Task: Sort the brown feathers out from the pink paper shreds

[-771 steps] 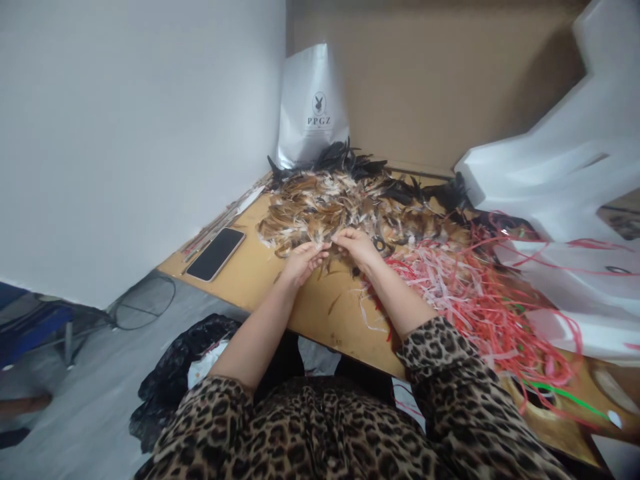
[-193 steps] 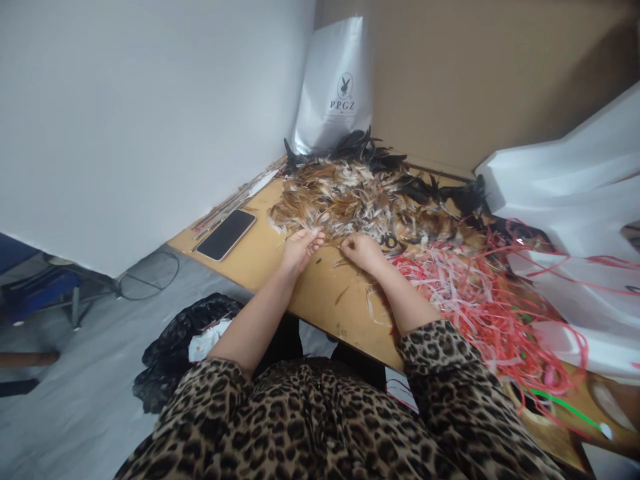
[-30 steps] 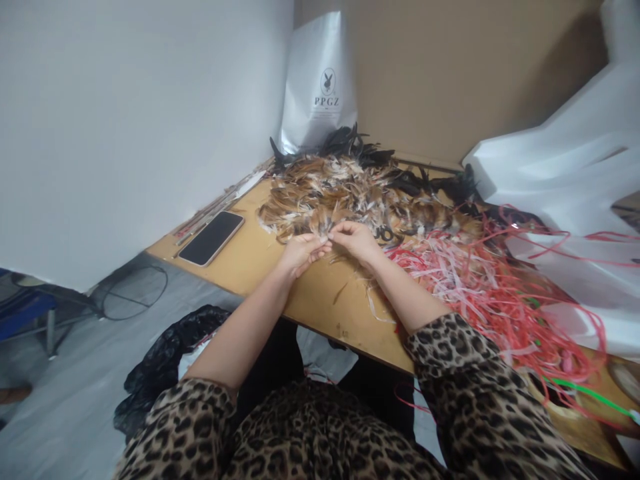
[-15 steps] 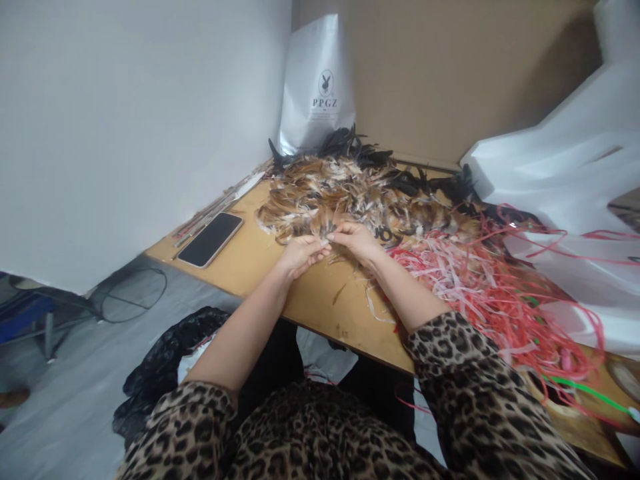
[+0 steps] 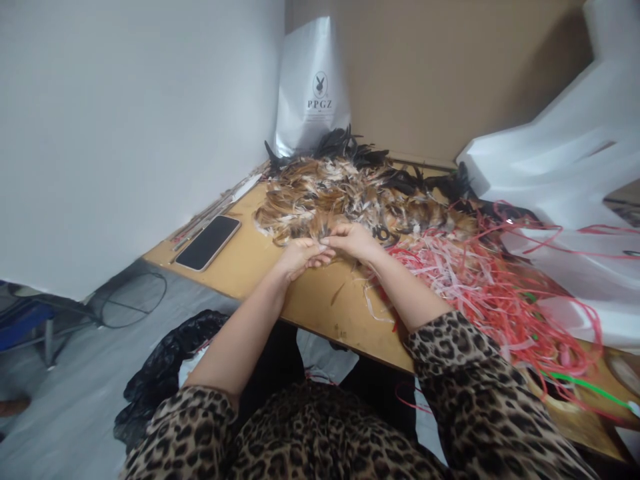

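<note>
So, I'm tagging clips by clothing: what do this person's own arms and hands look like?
The left sleeve and right sleeve are loose leopard print, dark spots on tan, reaching about the elbows. The left hand and right hand are ungloved, with no watch or bracelet visible; I cannot tell about rings.
</note>
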Action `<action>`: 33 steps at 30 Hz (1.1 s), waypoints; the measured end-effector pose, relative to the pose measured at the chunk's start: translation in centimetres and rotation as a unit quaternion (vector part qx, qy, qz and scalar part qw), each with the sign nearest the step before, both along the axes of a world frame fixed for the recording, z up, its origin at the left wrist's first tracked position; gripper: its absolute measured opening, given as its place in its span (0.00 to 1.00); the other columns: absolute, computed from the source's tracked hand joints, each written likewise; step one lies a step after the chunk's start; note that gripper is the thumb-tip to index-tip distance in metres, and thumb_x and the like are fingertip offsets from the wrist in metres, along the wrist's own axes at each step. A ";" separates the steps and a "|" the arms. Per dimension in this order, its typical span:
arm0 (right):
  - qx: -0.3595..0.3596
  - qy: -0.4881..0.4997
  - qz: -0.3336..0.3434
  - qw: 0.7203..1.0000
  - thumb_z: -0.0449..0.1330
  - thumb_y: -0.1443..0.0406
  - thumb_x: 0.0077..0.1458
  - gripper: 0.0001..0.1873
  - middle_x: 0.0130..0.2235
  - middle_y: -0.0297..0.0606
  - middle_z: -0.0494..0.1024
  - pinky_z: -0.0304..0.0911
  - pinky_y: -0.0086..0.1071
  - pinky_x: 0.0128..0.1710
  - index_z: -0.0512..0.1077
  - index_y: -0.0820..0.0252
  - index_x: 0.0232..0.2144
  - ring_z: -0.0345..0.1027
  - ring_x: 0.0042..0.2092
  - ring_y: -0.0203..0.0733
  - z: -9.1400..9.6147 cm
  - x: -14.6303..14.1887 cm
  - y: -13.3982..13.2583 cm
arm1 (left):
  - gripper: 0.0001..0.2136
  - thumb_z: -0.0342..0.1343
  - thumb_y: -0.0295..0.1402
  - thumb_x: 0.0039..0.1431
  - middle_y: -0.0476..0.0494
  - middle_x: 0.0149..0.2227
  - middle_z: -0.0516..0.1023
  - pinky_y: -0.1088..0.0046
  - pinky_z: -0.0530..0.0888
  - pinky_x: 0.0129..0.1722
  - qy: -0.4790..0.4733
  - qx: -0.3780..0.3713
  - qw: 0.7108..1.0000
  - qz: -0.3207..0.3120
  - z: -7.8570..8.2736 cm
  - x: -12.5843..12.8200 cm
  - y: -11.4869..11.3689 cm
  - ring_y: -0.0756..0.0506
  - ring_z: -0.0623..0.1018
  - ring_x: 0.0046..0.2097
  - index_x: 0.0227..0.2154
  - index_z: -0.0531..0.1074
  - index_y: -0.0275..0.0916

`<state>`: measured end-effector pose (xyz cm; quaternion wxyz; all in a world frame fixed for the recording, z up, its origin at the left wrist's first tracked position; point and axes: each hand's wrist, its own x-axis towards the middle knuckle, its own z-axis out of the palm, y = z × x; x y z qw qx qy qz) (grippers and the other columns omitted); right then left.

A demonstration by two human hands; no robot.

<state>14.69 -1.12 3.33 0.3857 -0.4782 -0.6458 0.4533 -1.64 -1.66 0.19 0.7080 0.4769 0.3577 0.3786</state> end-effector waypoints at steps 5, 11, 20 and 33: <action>0.061 -0.087 -0.035 0.994 0.61 0.56 0.41 0.17 0.16 0.27 0.58 0.44 0.27 0.21 0.66 0.63 0.14 0.49 0.21 0.28 0.3 -0.5 -0.3 | 0.11 0.61 0.34 0.45 0.37 0.29 0.78 0.81 0.67 0.21 0.032 0.030 0.999 -0.006 -0.1 0.1 0.0 0.53 0.74 0.24 0.26 0.74 0.29; 0.078 -0.095 -0.038 0.992 0.61 0.55 0.40 0.21 0.16 0.27 0.53 0.40 0.27 0.20 0.58 0.62 0.11 0.44 0.21 0.27 0.6 -0.6 -0.4 | 0.11 0.61 0.35 0.45 0.39 0.25 0.77 0.80 0.67 0.20 0.054 0.056 0.997 -0.009 -0.3 0.2 0.0 0.51 0.74 0.23 0.23 0.73 0.29; 0.029 0.006 -0.093 0.995 0.63 0.54 0.36 0.20 0.17 0.26 0.56 0.43 0.27 0.21 0.60 0.62 0.13 0.45 0.21 0.28 -0.1 -0.5 -0.1 | 0.14 0.61 0.38 0.44 0.38 0.32 0.78 0.80 0.69 0.25 0.032 0.052 0.998 0.028 -0.3 0.5 0.2 0.52 0.75 0.26 0.29 0.74 0.31; 0.028 -0.010 -0.098 0.995 0.63 0.54 0.36 0.22 0.15 0.26 0.54 0.39 0.27 0.19 0.57 0.62 0.11 0.43 0.20 0.26 -0.2 -1.1 -0.3 | 0.14 0.61 0.39 0.44 0.39 0.29 0.77 0.78 0.69 0.26 0.040 0.063 0.996 0.047 -0.7 0.7 0.3 0.51 0.76 0.27 0.27 0.74 0.30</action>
